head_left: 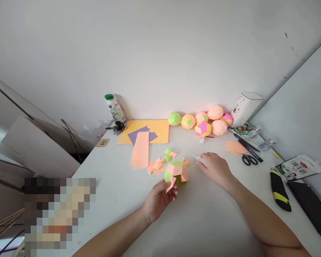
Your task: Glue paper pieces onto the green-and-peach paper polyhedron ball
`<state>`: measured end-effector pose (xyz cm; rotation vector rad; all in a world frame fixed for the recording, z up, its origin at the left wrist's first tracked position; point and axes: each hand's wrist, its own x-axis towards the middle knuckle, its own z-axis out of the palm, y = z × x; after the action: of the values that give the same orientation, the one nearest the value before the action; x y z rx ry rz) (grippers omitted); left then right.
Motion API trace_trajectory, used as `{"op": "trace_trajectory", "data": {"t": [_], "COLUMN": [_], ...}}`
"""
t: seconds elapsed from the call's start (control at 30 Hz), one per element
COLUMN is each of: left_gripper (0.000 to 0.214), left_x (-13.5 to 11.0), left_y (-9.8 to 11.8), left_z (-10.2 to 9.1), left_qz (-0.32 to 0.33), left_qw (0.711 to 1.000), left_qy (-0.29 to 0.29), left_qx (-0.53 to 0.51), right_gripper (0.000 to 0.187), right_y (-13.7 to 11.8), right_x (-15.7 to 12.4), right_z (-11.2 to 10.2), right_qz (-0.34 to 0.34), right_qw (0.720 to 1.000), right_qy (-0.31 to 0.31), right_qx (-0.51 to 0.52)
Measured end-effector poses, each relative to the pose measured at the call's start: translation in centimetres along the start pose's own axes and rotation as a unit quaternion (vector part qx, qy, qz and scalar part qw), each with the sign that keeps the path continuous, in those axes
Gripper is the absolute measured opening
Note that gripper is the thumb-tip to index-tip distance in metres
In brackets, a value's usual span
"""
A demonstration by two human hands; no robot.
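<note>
My left hand (162,200) is closed on a partly built paper ball (178,169) of peach and green folded facets, gripping it by a peach flap at its lower left. A dark opening shows in the ball's lower front. To the right of the ball, my right hand (214,167) is closed around a slim white tube (198,157), whose narrow tip points left. Most of that tube is hidden by the fingers. Small folded peach pieces (156,166) and green pieces (167,156) lie just beyond and left of the ball.
Several finished paper balls (202,128) sit against the wall. Peach strips (141,150) overlap purple paper (153,135) and a yellow sheet (160,126). A bottle (116,110) and keys (119,127) stand back left. Scissors (249,160), pens (250,149) and a black-yellow cutter (279,189) lie right.
</note>
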<state>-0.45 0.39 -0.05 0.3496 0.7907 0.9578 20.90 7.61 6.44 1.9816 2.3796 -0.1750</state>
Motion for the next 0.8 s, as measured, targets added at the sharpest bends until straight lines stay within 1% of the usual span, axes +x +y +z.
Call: {"op": "trace_trajectory", "data": {"t": [0.07, 0.13, 0.23, 0.3, 0.37, 0.43, 0.5, 0.53, 0.57, 0.6, 0.67, 0.73, 0.8], "left_gripper": [0.014, 0.016, 0.020, 0.022, 0.024, 0.026, 0.029, 0.029, 0.029, 0.030, 0.032, 0.033, 0.038], "left_x": [-0.1, -0.2, -0.2, -0.1, 0.0, 0.1, 0.1, 0.2, 0.2, 0.3, 0.4, 0.5, 0.4], "left_y": [0.0, 0.0, -0.1, -0.1, -0.2, -0.3, -0.4, -0.4, -0.4, -0.3, -0.3, -0.3, -0.3], "left_z": [-0.1, -0.1, -0.2, -0.3, -0.3, -0.4, -0.4, -0.5, -0.5, -0.5, -0.6, -0.6, -0.6], "left_qz": [-0.007, -0.013, -0.033, -0.051, -0.062, -0.063, -0.057, -0.054, -0.050, -0.048, -0.044, -0.039, -0.036], "left_qw": [1.000, 0.999, 0.997, 0.995, 0.993, 0.993, 0.992, 0.992, 0.992, 0.993, 0.993, 0.994, 0.994], "left_qy": [-0.019, -0.039, -0.073, -0.090, -0.097, -0.101, -0.105, -0.106, -0.106, -0.104, -0.101, -0.098, -0.097], "left_qx": [0.007, 0.010, 0.014, 0.013, 0.013, 0.017, 0.029, 0.032, 0.036, 0.040, 0.041, 0.041, 0.044], "right_gripper": [0.023, 0.025, 0.020, 0.018, 0.020, 0.027, 0.034, 0.036, 0.036, 0.036, 0.034, 0.032, 0.032], "right_y": [1.0, 1.6, 2.0, 2.1, 2.1, 2.2, 2.2, 2.1, 2.0, 1.9, 1.5, 1.1, 0.8], "right_x": [1.1, 1.9, 2.8, 3.1, 3.2, 2.8, 1.9, 1.3, 0.7, 0.0, -1.2, -2.1, -2.6], "right_z": [0.5, 1.3, 2.5, 2.7, 2.3, 1.4, 0.0, -0.7, -1.4, -2.1, -3.0, -3.4, -3.4], "right_qz": [0.011, 0.011, 0.015, 0.020, 0.026, 0.023, -0.011, -0.061, -0.105, -0.138, -0.168, -0.183, -0.198], "right_qw": [0.999, 0.997, 0.995, 0.995, 0.997, 0.998, 0.997, 0.982, 0.958, 0.935, 0.906, 0.888, 0.872], "right_qy": [-0.040, -0.073, -0.098, -0.094, -0.076, -0.046, -0.012, 0.016, 0.021, 0.007, -0.025, -0.039, -0.043], "right_qx": [-0.025, -0.028, -0.026, -0.018, -0.002, 0.024, 0.077, 0.177, 0.265, 0.326, 0.387, 0.419, 0.446]}}
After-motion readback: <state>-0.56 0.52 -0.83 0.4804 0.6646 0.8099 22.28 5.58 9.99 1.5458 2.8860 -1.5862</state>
